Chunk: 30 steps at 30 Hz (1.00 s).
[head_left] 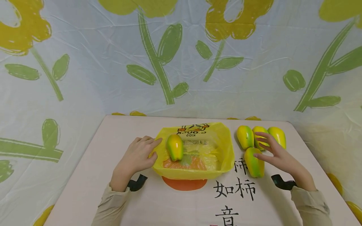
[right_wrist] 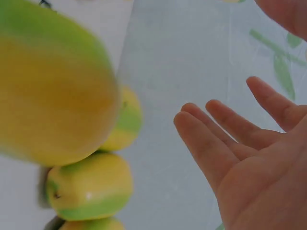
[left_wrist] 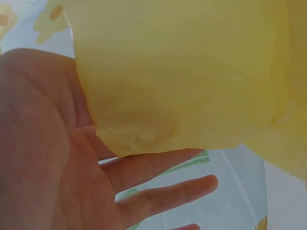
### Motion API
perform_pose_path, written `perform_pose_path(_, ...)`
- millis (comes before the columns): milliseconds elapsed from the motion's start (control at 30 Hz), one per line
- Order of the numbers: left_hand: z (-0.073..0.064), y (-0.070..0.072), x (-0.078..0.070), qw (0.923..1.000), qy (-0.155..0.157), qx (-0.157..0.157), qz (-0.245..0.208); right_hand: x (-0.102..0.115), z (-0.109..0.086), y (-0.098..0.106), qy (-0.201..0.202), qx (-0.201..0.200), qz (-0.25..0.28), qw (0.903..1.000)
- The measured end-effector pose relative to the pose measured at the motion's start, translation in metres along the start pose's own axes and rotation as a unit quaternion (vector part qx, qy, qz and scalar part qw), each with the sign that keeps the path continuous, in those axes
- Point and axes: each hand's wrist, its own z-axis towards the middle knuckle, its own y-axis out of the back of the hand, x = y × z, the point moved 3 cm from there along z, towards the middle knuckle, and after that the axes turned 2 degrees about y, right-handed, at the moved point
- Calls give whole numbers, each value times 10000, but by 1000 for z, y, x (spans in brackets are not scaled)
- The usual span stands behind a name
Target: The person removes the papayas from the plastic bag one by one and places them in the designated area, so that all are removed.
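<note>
In the head view a yellow plastic bag (head_left: 226,160) lies spread wide at mid-table, with a yellow-green papaya (head_left: 175,147) in its left part. My left hand (head_left: 139,153) is at the bag's left rim, fingers extended; in the left wrist view the yellow film (left_wrist: 182,86) covers part of those fingers. Over on the right, my right hand (head_left: 278,155) hovers by the front papaya (head_left: 254,166), its fingers spread and holding nothing. The right wrist view shows this hand (right_wrist: 254,158) apart from the nearest papaya (right_wrist: 53,96).
Behind the front papaya stand three more papayas, the left one (head_left: 245,137) nearest the bag. The pale table mat (head_left: 181,207) bears black characters and an orange shape. A flower-printed cloth (head_left: 181,62) hangs behind and at both sides.
</note>
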Motion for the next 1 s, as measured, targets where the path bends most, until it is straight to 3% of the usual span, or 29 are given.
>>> perform_pose_path(167,0,-1,1,10000,-9,-2,-9,22,19,2,391,-167,-195,9989)
perform_pose_path(433,2,-5,3,10000,-44,-14,35,49,45,2,607,-233,-432,9970)
perform_pose_path(600,2,-5,4,10000,-62,-53,31,68,66,1,1011,12,-529,9935)
perform_pose_path(767,3,-6,4,10000,-46,-51,32,88,86,-4,1146,408,-944,9881)
perform_pose_path(1000,3,-8,4,10000,-7,-32,19,116,115,-26,1346,1110,-1130,9782)
